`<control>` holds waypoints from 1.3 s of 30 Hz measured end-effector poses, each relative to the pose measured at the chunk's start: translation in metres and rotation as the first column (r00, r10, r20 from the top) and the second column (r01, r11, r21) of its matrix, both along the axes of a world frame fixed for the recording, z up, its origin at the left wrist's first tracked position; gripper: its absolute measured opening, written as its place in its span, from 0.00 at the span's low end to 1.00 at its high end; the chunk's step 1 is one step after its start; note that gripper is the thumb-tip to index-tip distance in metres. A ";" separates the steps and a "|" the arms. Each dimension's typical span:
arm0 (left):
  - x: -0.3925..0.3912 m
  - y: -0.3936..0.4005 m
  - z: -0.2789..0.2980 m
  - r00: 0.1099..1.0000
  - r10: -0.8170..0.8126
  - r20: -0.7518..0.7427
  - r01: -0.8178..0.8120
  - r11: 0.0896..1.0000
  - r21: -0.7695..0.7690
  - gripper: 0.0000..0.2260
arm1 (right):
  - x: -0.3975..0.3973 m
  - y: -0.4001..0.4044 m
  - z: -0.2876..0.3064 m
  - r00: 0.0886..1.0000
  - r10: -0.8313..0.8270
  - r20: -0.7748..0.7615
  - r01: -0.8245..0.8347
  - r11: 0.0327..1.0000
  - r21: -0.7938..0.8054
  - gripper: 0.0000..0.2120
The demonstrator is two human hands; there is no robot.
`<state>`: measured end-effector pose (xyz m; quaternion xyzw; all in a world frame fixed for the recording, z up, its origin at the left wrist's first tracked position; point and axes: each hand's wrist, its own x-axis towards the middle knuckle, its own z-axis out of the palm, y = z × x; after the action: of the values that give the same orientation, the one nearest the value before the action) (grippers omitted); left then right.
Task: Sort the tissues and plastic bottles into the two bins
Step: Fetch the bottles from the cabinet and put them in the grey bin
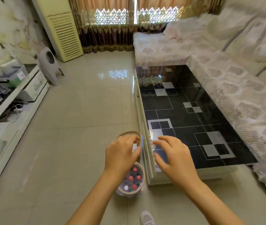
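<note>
Sorting appears nearly complete: bottles (133, 179) fill the near bin (141, 185) on the floor beside the worktop (194, 111) near corner; left hand (121, 153) fingers pinch a tissue (134, 146) over the far bin (129, 133); right hand (174, 156) fingers released.

We see two bins on the tiled floor (73, 143) beside the desk's (194, 111) near left corner. The nearer bin (141, 186) holds plastic bottles (131, 178) with red caps. Our left hand (121, 154) hovers over the farther bin (129, 133), fingers curled on something white, perhaps a tissue. Our right hand (173, 157) spreads loosely above the desk's near left edge.
</note>
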<state>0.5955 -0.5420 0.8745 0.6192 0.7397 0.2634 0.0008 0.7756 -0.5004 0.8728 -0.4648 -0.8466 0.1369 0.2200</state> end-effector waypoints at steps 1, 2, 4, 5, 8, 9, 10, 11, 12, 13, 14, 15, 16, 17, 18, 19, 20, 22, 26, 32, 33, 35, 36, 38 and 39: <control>-0.001 -0.007 0.006 1.000 -0.030 -0.007 0.030 1.000 0.007 0.07 | 0.003 -0.011 0.006 0.999 -0.033 -0.006 0.034 0.999 0.032 0.15; -0.001 -0.014 0.011 0.998 -0.060 -0.018 0.060 0.998 0.010 0.08 | 0.006 -0.022 0.010 0.998 -0.063 -0.010 0.064 0.996 0.064 0.15; -0.001 -0.026 0.022 0.994 -0.101 -0.035 0.101 0.995 0.010 0.09 | 0.013 -0.043 0.019 0.993 -0.113 -0.022 0.114 0.987 0.112 0.16; 0.000 -0.030 0.027 0.992 -0.117 -0.039 0.118 0.993 0.005 0.10 | 0.018 -0.052 0.024 0.989 -0.141 -0.033 0.144 0.980 0.138 0.16; 0.013 -0.040 0.042 0.981 -0.184 -0.061 0.185 0.983 0.017 0.10 | 0.041 -0.080 0.037 0.972 -0.228 -0.059 0.234 0.959 0.159 0.16; 0.021 -0.041 0.046 0.974 -0.217 -0.062 0.219 0.976 0.020 0.10 | 0.051 -0.089 0.041 0.964 -0.259 -0.066 0.266 0.952 0.154 0.16; 0.031 -0.043 0.050 0.966 -0.252 -0.064 0.254 0.967 0.020 0.10 | 0.063 -0.098 0.044 0.954 -0.291 -0.072 0.299 0.941 0.156 0.16; 0.043 -0.043 0.053 0.955 -0.289 -0.065 0.291 0.956 0.020 0.10 | 0.077 -0.107 0.047 0.943 -0.324 -0.076 0.332 0.929 0.161 0.16; 0.057 -0.042 0.056 0.941 -0.330 -0.067 0.332 0.943 0.019 0.11 | 0.092 -0.116 0.050 0.930 -0.360 -0.081 0.368 0.915 0.163 0.17; 0.072 -0.042 0.058 0.925 -0.373 -0.073 0.375 0.927 0.021 0.11 | 0.109 -0.125 0.052 0.914 -0.397 -0.089 0.406 0.900 0.160 0.17; 0.090 -0.041 0.060 0.908 -0.410 -0.085 0.414 0.910 0.022 0.12 | 0.127 -0.133 0.054 0.896 -0.433 -0.095 0.443 0.883 0.154 0.18; 0.110 -0.041 0.061 0.891 -0.444 -0.098 0.448 0.894 0.024 0.13 | 0.146 -0.143 0.055 0.878 -0.469 -0.095 0.478 0.866 0.148 0.18; 0.131 -0.042 0.063 0.873 -0.477 -0.100 0.481 0.876 0.025 0.13 | 0.167 -0.152 0.056 0.859 -0.505 -0.088 0.512 0.847 0.144 0.18; 0.154 -0.042 0.064 0.855 -0.510 -0.094 0.514 0.857 0.029 0.13 | 0.187 -0.162 0.056 0.838 -0.540 -0.078 0.545 0.827 0.139 0.17; 0.178 -0.044 0.064 0.835 -0.543 -0.092 0.548 0.836 0.034 0.13 | 0.208 -0.172 0.056 0.815 -0.575 -0.071 0.579 0.804 0.136 0.16; 0.202 -0.046 0.064 0.811 -0.576 -0.100 0.582 0.812 0.039 0.13 | 0.230 -0.183 0.055 0.789 -0.611 -0.071 0.614 0.777 0.137 0.16; 0.227 -0.049 0.063 0.787 -0.605 -0.116 0.613 0.789 0.041 0.13 | 0.252 -0.194 0.054 0.761 -0.645 -0.072 0.648 0.748 0.142 0.16; 0.279 -0.057 0.061 0.748 -0.651 -0.127 0.659 0.751 0.033 0.13 | 0.297 -0.217 0.053 0.707 -0.704 -0.066 0.705 0.694 0.147 0.15; 0.386 -0.084 0.061 0.636 -0.767 -0.080 0.770 0.637 0.014 0.13 | 0.388 -0.263 0.054 0.599 -0.801 -0.026 0.794 0.589 0.149 0.15; 0.526 -0.126 0.060 0.460 -0.885 -0.071 0.887 0.462 -0.005 0.11 | 0.503 -0.330 0.057 0.458 -0.889 -0.026 0.886 0.454 0.097 0.15; 0.546 -0.130 0.060 0.437 -0.896 -0.077 0.898 0.439 -0.013 0.12 | 0.519 -0.339 0.057 0.435 -0.900 -0.032 0.898 0.430 0.096 0.15; 0.586 -0.135 0.059 0.384 -0.919 -0.087 0.922 0.387 -0.023 0.12 | 0.549 -0.353 0.056 0.386 -0.921 -0.044 0.920 0.382 0.087 0.15; 0.605 -0.137 0.059 0.353 -0.931 -0.091 0.934 0.357 -0.025 0.11 | 0.564 -0.358 0.056 0.361 -0.931 -0.055 0.931 0.356 0.082 0.15; 0.644 -0.136 0.060 0.292 -0.951 -0.104 0.953 0.298 -0.049 0.11 | 0.594 -0.366 0.055 0.308 -0.948 -0.076 0.950 0.303 0.072 0.16; 0.665 -0.134 0.059 0.261 -0.958 -0.116 0.961 0.269 -0.058 0.11 | 0.609 -0.369 0.054 0.285 -0.955 -0.081 0.958 0.280 0.066 0.16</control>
<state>1.2604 -0.6756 0.9339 0.9556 0.2100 0.1782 0.1049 1.3848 -0.8689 0.9270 -0.8651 -0.4035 -0.0592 0.2920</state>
